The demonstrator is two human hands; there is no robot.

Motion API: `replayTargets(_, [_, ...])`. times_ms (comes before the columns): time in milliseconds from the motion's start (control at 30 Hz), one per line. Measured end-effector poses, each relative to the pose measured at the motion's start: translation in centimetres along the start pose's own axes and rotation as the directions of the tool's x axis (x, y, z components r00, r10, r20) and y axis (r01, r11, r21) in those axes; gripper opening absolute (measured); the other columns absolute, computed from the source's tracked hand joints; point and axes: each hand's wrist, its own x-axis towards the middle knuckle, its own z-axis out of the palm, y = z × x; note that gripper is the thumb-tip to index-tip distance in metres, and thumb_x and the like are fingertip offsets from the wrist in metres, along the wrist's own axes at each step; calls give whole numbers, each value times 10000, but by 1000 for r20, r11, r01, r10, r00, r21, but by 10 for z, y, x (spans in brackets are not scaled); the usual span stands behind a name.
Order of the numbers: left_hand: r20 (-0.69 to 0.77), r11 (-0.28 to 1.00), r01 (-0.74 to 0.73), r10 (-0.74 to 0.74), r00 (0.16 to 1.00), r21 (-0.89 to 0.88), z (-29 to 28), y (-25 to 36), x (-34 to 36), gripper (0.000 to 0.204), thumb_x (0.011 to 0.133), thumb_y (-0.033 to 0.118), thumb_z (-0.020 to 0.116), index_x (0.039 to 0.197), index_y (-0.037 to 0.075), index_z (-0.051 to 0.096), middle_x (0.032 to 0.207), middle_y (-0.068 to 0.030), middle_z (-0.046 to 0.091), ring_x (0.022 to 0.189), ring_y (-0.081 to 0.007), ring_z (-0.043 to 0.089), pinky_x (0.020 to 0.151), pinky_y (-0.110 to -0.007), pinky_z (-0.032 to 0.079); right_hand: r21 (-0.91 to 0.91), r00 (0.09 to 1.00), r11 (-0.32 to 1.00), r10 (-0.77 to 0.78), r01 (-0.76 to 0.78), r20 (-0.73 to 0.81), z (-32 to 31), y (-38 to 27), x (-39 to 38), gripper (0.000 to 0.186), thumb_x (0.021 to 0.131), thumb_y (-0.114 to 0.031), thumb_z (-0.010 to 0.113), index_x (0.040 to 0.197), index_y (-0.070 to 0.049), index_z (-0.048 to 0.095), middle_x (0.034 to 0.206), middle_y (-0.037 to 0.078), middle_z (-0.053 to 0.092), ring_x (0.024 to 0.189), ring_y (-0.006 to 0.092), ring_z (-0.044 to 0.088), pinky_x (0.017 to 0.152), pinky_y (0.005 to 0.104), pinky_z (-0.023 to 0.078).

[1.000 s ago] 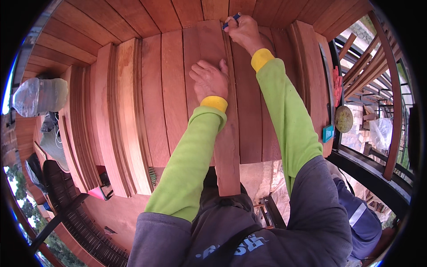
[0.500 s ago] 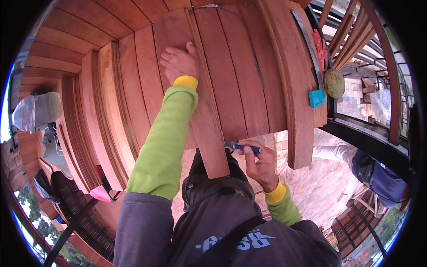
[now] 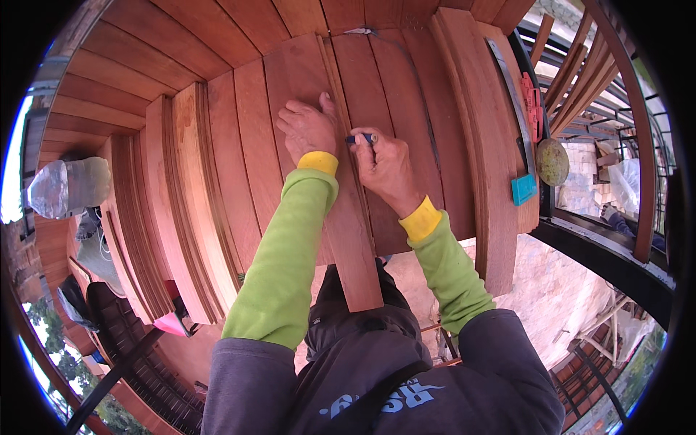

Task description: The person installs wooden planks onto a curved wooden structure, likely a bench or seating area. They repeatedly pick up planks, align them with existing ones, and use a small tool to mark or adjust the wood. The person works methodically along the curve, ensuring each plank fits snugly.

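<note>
A long reddish-brown board (image 3: 351, 254) lies in front of me, its near end jutting past the edge of the planks towards my body. My left hand (image 3: 308, 129) rests on its far part, thumb apart and fingers loosely bent over the wood, holding nothing. Just to its right, my right hand (image 3: 386, 163) is closed around a short dark-blue rod-shaped tool (image 3: 361, 138). The tool is at the right edge of the board; most of it is hidden by my fingers, and I cannot tell whether it touches the wood.
Stacked boards (image 3: 196, 203) stand to the left, near a clear plastic container (image 3: 69, 187). On the right, another stack of boards (image 3: 475, 145) carries a handsaw with a teal handle (image 3: 523, 190). A red tool (image 3: 533, 109) and a rounded greenish object (image 3: 553, 162) lie by the black metal frame (image 3: 609, 250).
My right hand has moved up from below the planks' near edge, bringing the blue tool beside my left hand. The left hand stays on the board. The view has shifted slightly.
</note>
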Motion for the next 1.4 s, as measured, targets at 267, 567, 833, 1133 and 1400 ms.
replayTargets(267, [90, 1000, 7, -5, 996, -20, -4, 3, 1, 502, 844, 477, 566, 886, -9, 448, 914, -157, 480, 917, -310, 529, 638, -385, 564, -124, 975, 973, -205, 194, -87, 53, 59, 186, 224, 850, -139, 536, 720, 27, 614, 671, 225, 593, 630, 398, 597, 566, 435, 476])
replayTargets(567, [71, 999, -26, 27, 997, -20, -6, 2, -1, 501, 842, 478, 564, 862, -10, 450, 891, -158, 491, 894, -296, 539, 610, -346, 563, -218, 990, 966, -143, 138, -7, 59, 67, 216, 290, 860, -207, 521, 719, 27, 618, 683, 236, 601, 685, 400, 615, 625, 431, 502])
replayTargets(833, [-28, 999, -45, 46, 999, 30, 1, 4, 0, 490, 829, 472, 584, 855, -1, 458, 868, -149, 499, 875, -298, 560, 596, -358, 567, -180, 996, 983, 40, -26, 79, 18, 36, 108, 288, 848, -191, 522, 687, 40, 581, 632, 251, 559, 652, 428, 585, 575, 453, 470])
replayTargets(1133, [38, 999, 29, -28, 999, -18, -1, 4, 0, 566, 829, 518, 567, 945, -30, 483, 944, -176, 524, 954, -317, 545, 666, -391, 556, -176, 751, 844, 532, -506, 391, -96, -70, -232, 180, 924, -90, 489, 851, 17, 614, 687, 78, 630, 606, 122, 623, 553, 245, 486])
replayTargets(1400, [277, 994, 10, 20, 961, -108, -22, 0, 6, 824, 707, 621, 638, 1107, -75, 453, 1101, -219, 531, 1036, -361, 556, 825, -449, 506, 53, 863, 861, 505, -505, 16, -111, -63, -239, 188, 860, 16, 429, 888, 36, 615, 809, 70, 640, 734, 96, 571, 666, 230, 461])
